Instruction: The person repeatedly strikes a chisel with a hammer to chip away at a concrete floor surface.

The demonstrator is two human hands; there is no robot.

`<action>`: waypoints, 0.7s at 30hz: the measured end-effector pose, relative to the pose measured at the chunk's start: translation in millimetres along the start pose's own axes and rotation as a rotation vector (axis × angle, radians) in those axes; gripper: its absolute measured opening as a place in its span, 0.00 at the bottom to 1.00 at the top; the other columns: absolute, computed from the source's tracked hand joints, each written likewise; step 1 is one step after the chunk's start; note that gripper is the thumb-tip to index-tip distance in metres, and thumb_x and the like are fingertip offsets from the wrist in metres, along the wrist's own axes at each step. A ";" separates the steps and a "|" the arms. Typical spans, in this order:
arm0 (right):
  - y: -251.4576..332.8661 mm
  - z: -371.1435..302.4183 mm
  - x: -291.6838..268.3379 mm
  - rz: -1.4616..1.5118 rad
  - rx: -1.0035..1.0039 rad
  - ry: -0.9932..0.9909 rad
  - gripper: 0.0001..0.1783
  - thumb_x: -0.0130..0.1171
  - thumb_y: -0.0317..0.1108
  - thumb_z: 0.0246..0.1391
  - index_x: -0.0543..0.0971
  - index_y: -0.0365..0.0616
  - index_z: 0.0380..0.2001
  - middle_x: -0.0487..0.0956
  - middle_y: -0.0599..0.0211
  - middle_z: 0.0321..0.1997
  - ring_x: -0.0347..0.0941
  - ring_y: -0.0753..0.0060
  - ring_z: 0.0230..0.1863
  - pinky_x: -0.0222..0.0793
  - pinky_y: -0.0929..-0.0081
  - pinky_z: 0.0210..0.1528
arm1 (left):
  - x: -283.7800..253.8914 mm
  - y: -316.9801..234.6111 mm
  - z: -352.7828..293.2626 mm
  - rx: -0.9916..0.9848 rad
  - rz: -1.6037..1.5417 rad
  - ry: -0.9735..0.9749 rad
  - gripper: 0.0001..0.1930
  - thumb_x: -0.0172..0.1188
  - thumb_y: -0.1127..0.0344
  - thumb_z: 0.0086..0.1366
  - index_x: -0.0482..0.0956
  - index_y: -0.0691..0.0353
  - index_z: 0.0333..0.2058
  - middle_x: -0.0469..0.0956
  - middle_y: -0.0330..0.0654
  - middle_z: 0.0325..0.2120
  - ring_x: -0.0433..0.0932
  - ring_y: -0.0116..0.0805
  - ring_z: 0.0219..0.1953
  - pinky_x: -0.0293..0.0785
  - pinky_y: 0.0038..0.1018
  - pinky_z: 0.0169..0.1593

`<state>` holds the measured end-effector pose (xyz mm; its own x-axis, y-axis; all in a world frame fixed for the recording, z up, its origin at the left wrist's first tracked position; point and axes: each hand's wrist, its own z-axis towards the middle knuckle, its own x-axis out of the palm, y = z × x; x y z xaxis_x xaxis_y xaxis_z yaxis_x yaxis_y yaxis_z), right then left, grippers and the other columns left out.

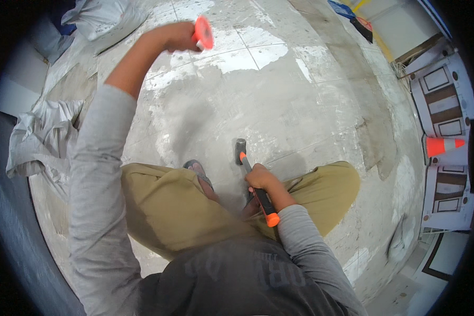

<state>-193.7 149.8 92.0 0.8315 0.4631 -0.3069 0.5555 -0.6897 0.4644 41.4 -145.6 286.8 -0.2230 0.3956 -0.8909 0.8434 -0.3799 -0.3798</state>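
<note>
Above a scuffed grey-white tiled floor (321, 121), I see the right hand (262, 178), fingers wrapped round a dark-headed, black-and-orange-handled hammer (265, 202), head pointing forward; ahead-left, well apart, the raised left hand (181, 37) clasps an orange disc-fronted tool (205, 32).

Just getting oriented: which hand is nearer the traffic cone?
Right. The right hand, gripping a club hammer, is left of the traffic cone; the left hand is farther left.

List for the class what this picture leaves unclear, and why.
All in the head view:
- Orange tool: grip covered by the left hand, which is blurred.
- Right foot: partly hidden by the hammer and right hand.
- Upper white sack: cut off by the top edge; its cloth hides any contents.
</note>
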 end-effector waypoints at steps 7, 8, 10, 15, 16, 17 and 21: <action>5.2 -6.9 2.2 -0.014 0.014 -0.015 0.09 0.49 0.24 0.47 0.73 0.25 0.29 0.77 0.50 0.20 0.77 0.56 0.19 0.72 0.59 0.21 | 86.4 53.1 -22.2 -0.416 0.033 0.562 0.16 0.66 0.56 0.53 0.75 0.61 0.33 0.76 0.42 0.21 0.76 0.33 0.22 0.74 0.32 0.25; 8.6 -8.4 2.8 -0.041 0.016 -0.014 0.09 0.48 0.24 0.47 0.73 0.25 0.29 0.77 0.50 0.19 0.77 0.56 0.19 0.71 0.60 0.21 | 90.9 55.7 -24.2 -0.417 0.120 0.577 0.17 0.66 0.55 0.53 0.76 0.62 0.33 0.77 0.43 0.22 0.77 0.34 0.23 0.75 0.33 0.27; 12.3 -8.9 5.9 -0.086 0.025 -0.008 0.09 0.48 0.24 0.48 0.73 0.26 0.28 0.77 0.51 0.18 0.76 0.57 0.18 0.71 0.60 0.20 | 91.7 56.7 -21.3 -0.374 0.238 0.581 0.20 0.67 0.53 0.53 0.78 0.63 0.37 0.79 0.43 0.25 0.77 0.36 0.23 0.75 0.35 0.29; 13.8 -9.9 12.4 -0.116 0.004 -0.030 0.09 0.46 0.22 0.48 0.74 0.26 0.27 0.76 0.53 0.17 0.75 0.58 0.17 0.71 0.60 0.19 | 84.0 45.1 -7.5 -0.117 0.310 0.474 0.23 0.69 0.50 0.50 0.80 0.55 0.42 0.80 0.44 0.30 0.78 0.39 0.26 0.75 0.35 0.31; 15.1 -11.1 14.7 -0.117 -0.001 -0.036 0.09 0.45 0.22 0.47 0.74 0.26 0.27 0.76 0.53 0.17 0.75 0.58 0.16 0.71 0.60 0.19 | 81.9 41.2 -5.5 -0.141 0.258 0.452 0.23 0.69 0.51 0.50 0.80 0.55 0.42 0.80 0.44 0.30 0.78 0.39 0.27 0.75 0.35 0.32; 15.9 -12.2 16.2 -0.104 0.003 -0.030 0.09 0.45 0.22 0.48 0.74 0.26 0.27 0.76 0.53 0.16 0.75 0.58 0.16 0.71 0.60 0.19 | 79.8 36.7 -3.3 -0.165 0.205 0.430 0.23 0.69 0.51 0.49 0.79 0.54 0.43 0.80 0.44 0.31 0.78 0.39 0.27 0.75 0.35 0.32; 10.9 -11.9 19.8 -0.092 0.004 -0.032 0.08 0.45 0.21 0.48 0.74 0.27 0.25 0.76 0.54 0.16 0.75 0.58 0.17 0.71 0.61 0.19 | 78.3 7.1 -3.2 -0.145 0.168 0.343 0.23 0.69 0.51 0.51 0.79 0.53 0.45 0.81 0.44 0.34 0.79 0.39 0.29 0.76 0.36 0.33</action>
<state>-171.3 158.0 100.8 0.7768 0.5067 -0.3740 0.6293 -0.6476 0.4297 31.5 -114.7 215.2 0.0787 0.6033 -0.7936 0.9200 -0.3505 -0.1752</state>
